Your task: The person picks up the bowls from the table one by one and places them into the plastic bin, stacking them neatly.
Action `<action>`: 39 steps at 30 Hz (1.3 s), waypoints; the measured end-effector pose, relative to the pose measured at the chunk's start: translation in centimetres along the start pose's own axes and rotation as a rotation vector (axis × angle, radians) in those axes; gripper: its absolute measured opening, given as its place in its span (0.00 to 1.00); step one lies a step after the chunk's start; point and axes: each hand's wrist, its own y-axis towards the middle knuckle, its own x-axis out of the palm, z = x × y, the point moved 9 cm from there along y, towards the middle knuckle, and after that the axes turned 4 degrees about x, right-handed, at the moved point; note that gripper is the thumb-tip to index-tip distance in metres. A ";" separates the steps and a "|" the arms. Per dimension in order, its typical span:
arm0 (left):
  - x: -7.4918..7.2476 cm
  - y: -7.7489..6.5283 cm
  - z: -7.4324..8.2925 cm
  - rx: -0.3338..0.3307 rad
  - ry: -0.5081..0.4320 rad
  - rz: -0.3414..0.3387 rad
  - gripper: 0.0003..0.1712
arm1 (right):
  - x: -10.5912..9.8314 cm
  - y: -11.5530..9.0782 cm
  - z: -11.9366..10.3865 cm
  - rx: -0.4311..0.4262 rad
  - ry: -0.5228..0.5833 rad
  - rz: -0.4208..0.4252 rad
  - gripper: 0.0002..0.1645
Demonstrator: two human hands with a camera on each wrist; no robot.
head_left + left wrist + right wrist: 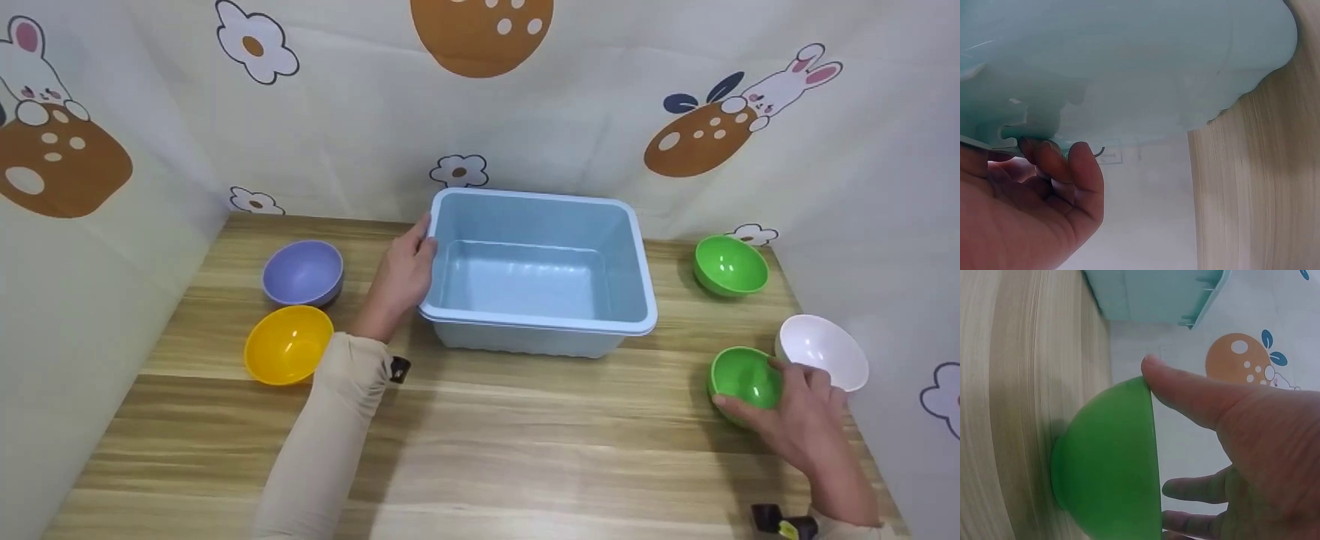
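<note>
In the head view my left hand grips the left rim of a light blue plastic tub at the back middle of the table. The left wrist view shows curled fingers under the tub's lip. At the right, my right hand spans a green bowl that stands upright on the table. Its thumb touches the bowl's rim on the left, and the index fingertip lies at the rim across from it. In the right wrist view the other fingers are straight, their tips right at the rim.
A white bowl sits beside the right hand, with another green bowl behind. Left of the tub are a purple bowl and a yellow bowl, near the left forearm. Printed curtains enclose the wooden table.
</note>
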 end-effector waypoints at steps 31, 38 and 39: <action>0.1 -0.1 -0.2 -0.027 -0.051 -0.010 0.34 | 2.1 1.7 0.2 0.033 0.136 -0.167 0.77; 0.1 -0.1 -0.2 -0.007 -0.030 -0.006 0.34 | 1.0 2.0 -0.4 0.013 0.136 -0.113 0.75; 0.1 -0.1 -0.3 -0.011 -0.033 -0.006 0.34 | 0.8 2.1 -0.5 0.007 0.135 -0.107 0.75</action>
